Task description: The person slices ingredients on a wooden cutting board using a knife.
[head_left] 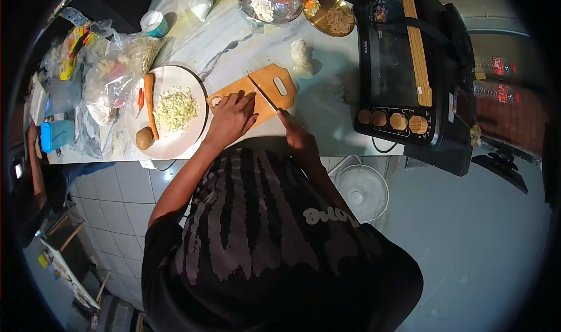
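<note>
My right hand is closed round the handle of a kitchen knife. The blade lies across an orange-brown cutting board with a slot in its far end. My left hand presses down on the board left of the blade, fingers bent together; whatever is under them is hidden. A small pale brown-edged piece shows by its knuckles. Left of the board, a large white plate bears chopped pale-green vegetable, a carrot, red chillies and a round brown potato-like vegetable.
Beyond the board lies a whitish wrapped bundle. Two metal plates, one silver and one golden, hold cut food at the back. A black oven stands right; plastic bags crowd the left.
</note>
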Tool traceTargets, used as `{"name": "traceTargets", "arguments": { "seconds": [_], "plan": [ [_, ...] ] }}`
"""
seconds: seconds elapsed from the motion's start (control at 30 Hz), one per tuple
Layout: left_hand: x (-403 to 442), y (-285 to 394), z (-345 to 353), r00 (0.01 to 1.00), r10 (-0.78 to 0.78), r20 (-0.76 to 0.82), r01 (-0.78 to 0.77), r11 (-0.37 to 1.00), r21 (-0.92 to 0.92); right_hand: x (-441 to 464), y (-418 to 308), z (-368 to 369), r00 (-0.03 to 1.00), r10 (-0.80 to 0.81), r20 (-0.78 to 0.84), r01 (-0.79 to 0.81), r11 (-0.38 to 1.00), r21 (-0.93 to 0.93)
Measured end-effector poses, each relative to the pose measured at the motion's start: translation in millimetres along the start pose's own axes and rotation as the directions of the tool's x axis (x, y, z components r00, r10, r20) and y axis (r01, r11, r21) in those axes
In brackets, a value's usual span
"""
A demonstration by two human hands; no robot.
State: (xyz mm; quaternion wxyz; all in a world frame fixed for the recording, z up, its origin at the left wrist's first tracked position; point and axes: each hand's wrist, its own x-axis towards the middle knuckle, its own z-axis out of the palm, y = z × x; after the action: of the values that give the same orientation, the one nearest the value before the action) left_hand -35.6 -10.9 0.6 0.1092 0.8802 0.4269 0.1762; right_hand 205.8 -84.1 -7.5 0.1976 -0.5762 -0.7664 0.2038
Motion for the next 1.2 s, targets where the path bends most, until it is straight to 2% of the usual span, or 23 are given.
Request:
{"name": "traceTargets", "arguments": {
  "seconds": [0.03, 0.1, 0.2, 0.33, 0.4, 0.5, 0.57, 0.7, 0.87, 0.93, 1.0, 1.2],
  "plan": [
    [-1, -1, -1, 1.000, -0.004, 0.023, 0.003, 1.000, 0.007, 2, 1, 0, 1.000, 0.001, 0.009, -0.001, 1.000, -0.005],
    [-3, -1, -1, 0.999, -0.005, 0.035, 0.005, 1.000, 0.011, 6, 1, -1, 1.000, -0.003, 0.017, 0.001, 0.995, 0.105],
    [-6, -8, 2, 1.000, 0.016, 0.026, -0.016, 1.000, 0.002, 5, 6, -3, 0.997, 0.024, 0.072, -0.030, 0.996, 0.082],
    [-7, -6, 0, 0.999, 0.011, 0.042, -0.010, 1.000, -0.019, 12, 4, -3, 0.998, -0.002, 0.058, -0.002, 0.998, 0.068],
    [-8, -2, -3, 0.999, 0.010, 0.052, -0.008, 0.999, -0.045, 14, 1, -5, 0.983, 0.111, 0.147, -0.122, 0.990, 0.064],
    [-10, 1, -7, 0.999, -0.044, 0.033, 0.047, 0.993, -0.107, 14, -6, -10, 0.972, 0.159, 0.174, -0.180, 0.977, 0.110],
    [-12, 2, -9, 0.991, -0.109, 0.083, 0.122, 0.976, -0.181, 15, -9, -12, 0.976, 0.129, 0.178, -0.155, 0.978, 0.140],
    [-14, 0, -8, 0.995, -0.084, 0.059, 0.095, 0.973, -0.209, 13, -9, -10, 0.972, 0.116, 0.205, -0.150, 0.976, 0.157],
    [-11, 0, -11, 0.990, -0.138, 0.035, 0.142, 0.937, -0.319, 10, 2, -3, 0.981, 0.089, 0.172, -0.112, 0.986, 0.126],
    [-11, 1, -11, 0.988, -0.153, 0.031, 0.155, 0.933, -0.326, 13, 1, -4, 0.979, 0.098, 0.178, -0.116, 0.989, 0.093],
    [-11, 1, -10, 0.985, -0.170, 0.028, 0.169, 0.926, -0.339, 13, 1, -5, 0.978, 0.080, 0.190, -0.071, 0.996, -0.054],
    [-14, 1, -8, 0.991, -0.135, 0.017, 0.134, 0.954, -0.270, 13, 3, 1, 0.992, 0.011, 0.128, -0.009, 1.000, -0.017]
  ]
}}
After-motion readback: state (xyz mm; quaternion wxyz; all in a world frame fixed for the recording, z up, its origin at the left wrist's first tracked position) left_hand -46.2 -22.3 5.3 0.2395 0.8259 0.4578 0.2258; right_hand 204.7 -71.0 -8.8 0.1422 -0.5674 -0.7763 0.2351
